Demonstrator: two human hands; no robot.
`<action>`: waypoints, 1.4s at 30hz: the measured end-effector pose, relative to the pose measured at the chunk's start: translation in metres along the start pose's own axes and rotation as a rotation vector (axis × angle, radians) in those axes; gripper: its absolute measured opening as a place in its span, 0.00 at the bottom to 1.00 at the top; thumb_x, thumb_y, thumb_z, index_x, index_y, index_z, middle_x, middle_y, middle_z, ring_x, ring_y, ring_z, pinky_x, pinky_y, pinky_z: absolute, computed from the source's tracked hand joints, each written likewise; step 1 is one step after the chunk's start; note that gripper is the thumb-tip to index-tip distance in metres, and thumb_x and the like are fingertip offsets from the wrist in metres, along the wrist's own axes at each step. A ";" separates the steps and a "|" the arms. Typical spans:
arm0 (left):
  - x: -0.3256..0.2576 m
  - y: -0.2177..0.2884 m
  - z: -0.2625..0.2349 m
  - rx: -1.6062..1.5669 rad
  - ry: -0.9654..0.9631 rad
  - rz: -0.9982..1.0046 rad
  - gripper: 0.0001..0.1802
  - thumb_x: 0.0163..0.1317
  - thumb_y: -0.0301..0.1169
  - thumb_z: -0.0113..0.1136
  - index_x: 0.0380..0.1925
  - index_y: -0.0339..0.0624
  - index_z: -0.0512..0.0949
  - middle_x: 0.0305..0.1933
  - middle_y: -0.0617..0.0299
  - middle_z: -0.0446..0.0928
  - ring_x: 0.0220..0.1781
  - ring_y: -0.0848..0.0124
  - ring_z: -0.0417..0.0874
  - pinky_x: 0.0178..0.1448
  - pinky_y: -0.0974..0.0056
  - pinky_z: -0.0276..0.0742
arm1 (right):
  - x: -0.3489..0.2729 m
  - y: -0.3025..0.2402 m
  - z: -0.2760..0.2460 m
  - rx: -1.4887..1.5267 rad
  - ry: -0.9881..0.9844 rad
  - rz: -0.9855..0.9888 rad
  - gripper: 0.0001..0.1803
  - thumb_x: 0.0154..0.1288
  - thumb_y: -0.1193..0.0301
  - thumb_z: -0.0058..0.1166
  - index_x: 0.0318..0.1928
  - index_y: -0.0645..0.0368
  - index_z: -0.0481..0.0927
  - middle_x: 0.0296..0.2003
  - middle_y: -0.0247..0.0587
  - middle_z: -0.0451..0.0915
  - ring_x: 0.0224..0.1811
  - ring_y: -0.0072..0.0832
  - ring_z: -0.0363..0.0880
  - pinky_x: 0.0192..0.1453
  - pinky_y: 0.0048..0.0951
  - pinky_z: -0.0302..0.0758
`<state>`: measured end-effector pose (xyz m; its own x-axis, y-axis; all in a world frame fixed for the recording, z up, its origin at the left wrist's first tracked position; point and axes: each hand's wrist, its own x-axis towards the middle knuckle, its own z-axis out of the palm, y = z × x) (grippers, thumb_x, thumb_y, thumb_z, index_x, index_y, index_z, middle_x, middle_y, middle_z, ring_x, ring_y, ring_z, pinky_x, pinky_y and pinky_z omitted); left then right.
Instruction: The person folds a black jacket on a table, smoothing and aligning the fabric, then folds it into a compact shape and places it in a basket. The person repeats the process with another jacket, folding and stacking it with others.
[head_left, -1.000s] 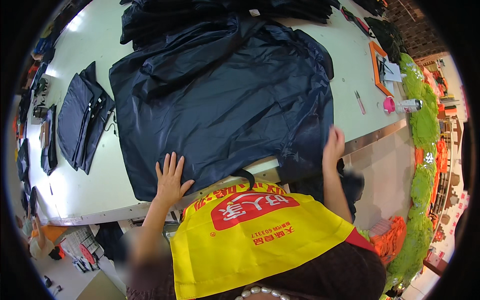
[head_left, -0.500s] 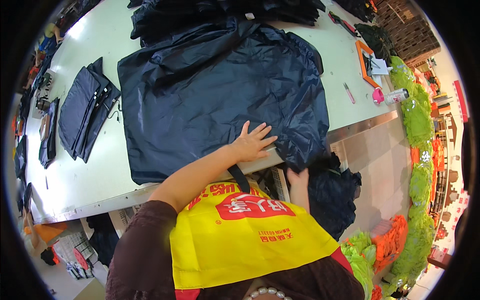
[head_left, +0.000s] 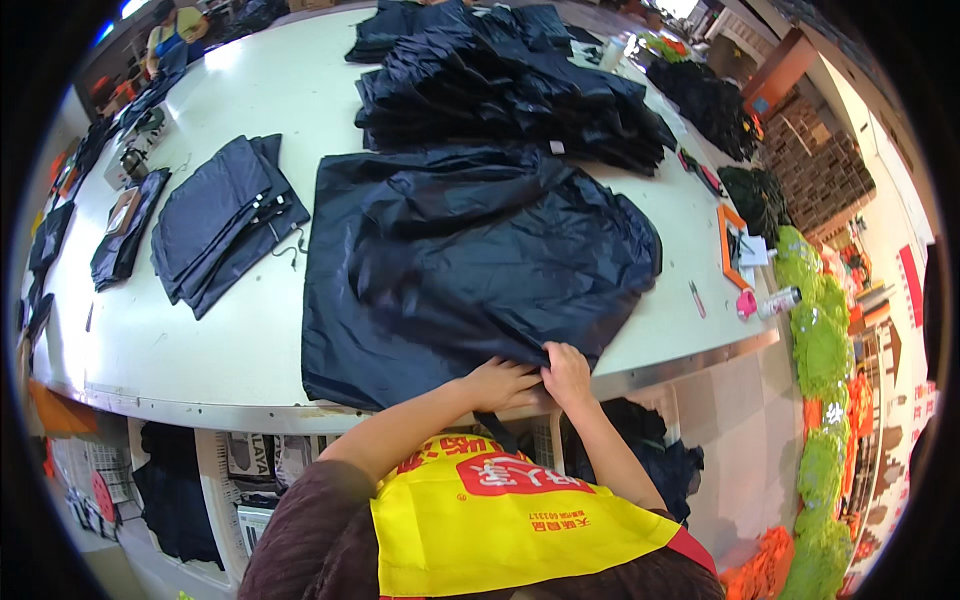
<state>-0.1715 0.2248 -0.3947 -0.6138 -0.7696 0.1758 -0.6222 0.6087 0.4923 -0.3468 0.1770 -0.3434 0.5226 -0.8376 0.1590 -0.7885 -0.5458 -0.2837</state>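
Note:
A large dark navy garment (head_left: pixel 470 260) lies spread flat on the white table (head_left: pixel 200 340). My left hand (head_left: pixel 503 383) and my right hand (head_left: pixel 567 372) sit side by side at its near hem, at the table's front edge. Both pinch the fabric edge with bent fingers. A dark strap hangs from the hem just below my hands. My yellow apron fills the bottom of the view.
A tall pile of dark garments (head_left: pixel 500 85) lies behind the spread one. Folded dark pieces (head_left: pixel 225 220) lie to the left. An orange frame (head_left: pixel 735 245), a pen (head_left: pixel 696 298) and a pink-capped tube (head_left: pixel 765 302) rest at the right. More dark cloth (head_left: pixel 650 460) hangs below the table edge.
My left hand moved from the left hem across to the right. My right hand dropped below the edge, then came back up beside it; both now grip the near hem.

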 end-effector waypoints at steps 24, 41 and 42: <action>-0.216 -0.033 -0.187 -0.690 1.059 -0.739 0.07 0.60 0.28 0.58 0.33 0.34 0.78 0.28 0.67 0.76 0.32 0.77 0.77 0.39 0.73 0.71 | -0.032 0.013 0.012 -0.143 -0.110 -0.348 0.33 0.47 0.80 0.53 0.59 0.56 0.69 0.61 0.48 0.65 0.66 0.47 0.58 0.62 0.58 0.53; -0.210 -0.070 -0.179 -0.558 -0.031 -0.705 0.18 0.43 0.13 0.48 0.35 0.39 0.79 0.54 0.55 0.74 0.64 0.59 0.67 0.68 0.61 0.59 | 0.077 0.132 -0.040 -0.192 0.053 -0.481 0.13 0.58 0.70 0.53 0.44 0.60 0.75 0.37 0.45 0.76 0.46 0.42 0.72 0.56 0.40 0.65; -0.218 -0.075 -0.171 -0.579 -0.030 -0.614 0.16 0.43 0.16 0.50 0.32 0.39 0.79 0.53 0.53 0.75 0.59 0.59 0.72 0.66 0.63 0.62 | 0.079 0.144 -0.032 -0.156 0.019 -0.497 0.12 0.58 0.69 0.53 0.41 0.60 0.75 0.36 0.44 0.76 0.44 0.42 0.72 0.54 0.40 0.66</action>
<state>0.0919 0.3135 -0.3244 -0.2655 -0.9211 -0.2847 -0.5075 -0.1175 0.8536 -0.4298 0.0315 -0.3420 0.8415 -0.4759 0.2559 -0.4861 -0.8735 -0.0260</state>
